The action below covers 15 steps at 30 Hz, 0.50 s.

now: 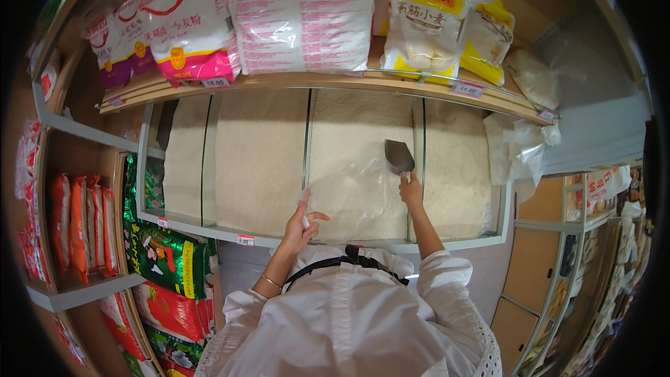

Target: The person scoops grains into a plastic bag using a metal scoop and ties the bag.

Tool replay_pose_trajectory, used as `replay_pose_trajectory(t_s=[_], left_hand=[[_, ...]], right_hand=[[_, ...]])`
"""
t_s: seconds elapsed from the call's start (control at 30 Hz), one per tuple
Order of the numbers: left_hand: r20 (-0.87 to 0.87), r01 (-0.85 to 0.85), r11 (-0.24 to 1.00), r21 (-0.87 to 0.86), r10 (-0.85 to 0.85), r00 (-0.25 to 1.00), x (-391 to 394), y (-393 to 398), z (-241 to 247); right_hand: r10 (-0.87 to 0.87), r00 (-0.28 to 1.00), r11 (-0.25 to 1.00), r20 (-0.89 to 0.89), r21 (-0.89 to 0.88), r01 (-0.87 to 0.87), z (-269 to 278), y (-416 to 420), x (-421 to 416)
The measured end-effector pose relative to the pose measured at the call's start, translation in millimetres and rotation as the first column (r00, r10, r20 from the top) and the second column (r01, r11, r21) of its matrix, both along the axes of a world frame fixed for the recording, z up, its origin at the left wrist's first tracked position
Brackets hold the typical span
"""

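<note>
My left hand [304,222] holds the edge of a clear plastic bag [361,193], its index finger pointing away from me and other fingers partly spread. The bag stretches right from it over a bin of white rice or similar grain [356,115]. My right hand [411,187] is closed on the handle of a dark metal scoop [400,157]. The scoop is just right of the bag, above the grain near a divider; I cannot tell whether it holds any grain.
Glass dividers [305,136] part the grain bins, framed by a metal front rim [272,234]. A shelf [314,80] with flour bags [303,15] overhangs the back. Packaged goods [166,262] stand at left. Crumpled plastic bags [515,146] hang at the right end.
</note>
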<state>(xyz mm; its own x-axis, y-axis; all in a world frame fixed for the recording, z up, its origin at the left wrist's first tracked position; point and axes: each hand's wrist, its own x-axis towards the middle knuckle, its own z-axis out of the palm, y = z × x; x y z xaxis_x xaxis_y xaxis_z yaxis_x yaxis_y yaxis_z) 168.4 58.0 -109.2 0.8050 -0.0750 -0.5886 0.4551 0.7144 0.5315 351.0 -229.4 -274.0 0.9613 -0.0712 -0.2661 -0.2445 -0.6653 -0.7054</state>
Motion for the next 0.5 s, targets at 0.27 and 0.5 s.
replay_pose_trajectory(t_s=[0.27, 0.5], left_hand=[[-0.063, -0.101, 0.994, -0.035, 0.099, 0.993, -16.0, 11.8, -11.3], [-0.066, -0.117, 0.993, -0.005, 0.116, 0.991, -35.7, 14.9, -9.6]], right_hand=[[0.071, 0.988, 0.990, -0.137, -0.114, -0.087, 83.2, 0.0, -85.5], [0.005, 0.980, 0.993, -0.197, -0.114, -0.028, 72.7, 0.8, -102.4]])
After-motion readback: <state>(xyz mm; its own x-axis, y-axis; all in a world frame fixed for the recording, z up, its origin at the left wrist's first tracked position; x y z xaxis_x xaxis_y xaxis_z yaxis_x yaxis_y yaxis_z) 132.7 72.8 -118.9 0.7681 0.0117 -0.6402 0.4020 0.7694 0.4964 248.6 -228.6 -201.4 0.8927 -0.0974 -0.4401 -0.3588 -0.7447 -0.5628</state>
